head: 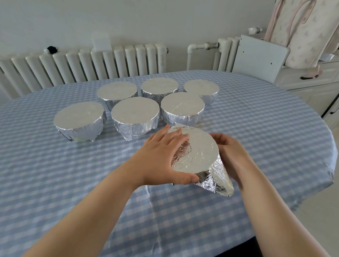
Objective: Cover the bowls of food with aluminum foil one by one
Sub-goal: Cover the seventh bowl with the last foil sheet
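A bowl wrapped in aluminum foil (pixel 198 151) stands near the middle of the table, its top flat and smooth, with a loose foil corner (pixel 222 183) sticking out at the front right. My left hand (pixel 162 158) lies over its left side, fingers on the top and thumb under the front rim. My right hand (pixel 230 153) presses the foil against its right side. Behind it stand several bowls fully covered in foil (pixel 135 113), in two rows.
The oval table (pixel 59 180) has a blue and white checked cloth. White radiators (pixel 84 69) line the wall behind it. A white cabinet (pixel 318 87) with a pale bag (pixel 306 31) on it stands at the back right.
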Motion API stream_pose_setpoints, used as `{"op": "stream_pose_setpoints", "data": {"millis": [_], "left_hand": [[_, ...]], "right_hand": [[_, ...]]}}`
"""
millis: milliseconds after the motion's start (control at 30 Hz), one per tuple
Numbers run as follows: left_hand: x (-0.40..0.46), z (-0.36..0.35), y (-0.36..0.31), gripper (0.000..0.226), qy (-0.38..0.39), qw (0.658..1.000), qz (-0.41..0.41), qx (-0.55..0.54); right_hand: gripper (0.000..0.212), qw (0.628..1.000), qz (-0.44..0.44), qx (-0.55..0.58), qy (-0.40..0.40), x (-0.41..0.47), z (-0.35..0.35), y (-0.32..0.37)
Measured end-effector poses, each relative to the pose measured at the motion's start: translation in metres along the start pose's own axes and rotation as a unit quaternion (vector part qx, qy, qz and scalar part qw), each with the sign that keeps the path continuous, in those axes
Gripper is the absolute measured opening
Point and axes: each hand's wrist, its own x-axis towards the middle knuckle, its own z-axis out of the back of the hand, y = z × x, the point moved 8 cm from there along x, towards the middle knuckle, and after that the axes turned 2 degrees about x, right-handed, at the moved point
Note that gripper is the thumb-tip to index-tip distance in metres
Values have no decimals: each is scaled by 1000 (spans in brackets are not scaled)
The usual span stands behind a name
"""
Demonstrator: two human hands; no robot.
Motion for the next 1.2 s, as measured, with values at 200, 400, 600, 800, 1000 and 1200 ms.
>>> {"op": "stream_pose_setpoints", "data": {"millis": [200, 400, 600, 800, 1000, 1200], "left_hand": [[0, 0, 1, 114, 5, 1000, 3, 8], [0, -1, 0, 119, 6, 1000, 5, 14], [-1, -1, -1, 114, 14, 1000, 10, 20], [0, -2, 0, 118, 18, 1000, 13, 14], [0, -2, 0, 122, 8, 1000, 7, 9], [0, -2, 1, 120, 6, 1000, 7, 9]], "right_hand": [[20, 991, 46, -102, -71, -2, 9, 3], [5, 973, 102, -158, -130, -7, 18, 13], [36, 979, 80, -175, -70, -11, 26, 18], [51, 906, 138, -395, -67, -30, 16, 30], [39, 964, 111, -223, -97, -34, 20, 14], [36, 995, 47, -9, -88, -37, 16, -6]]}}
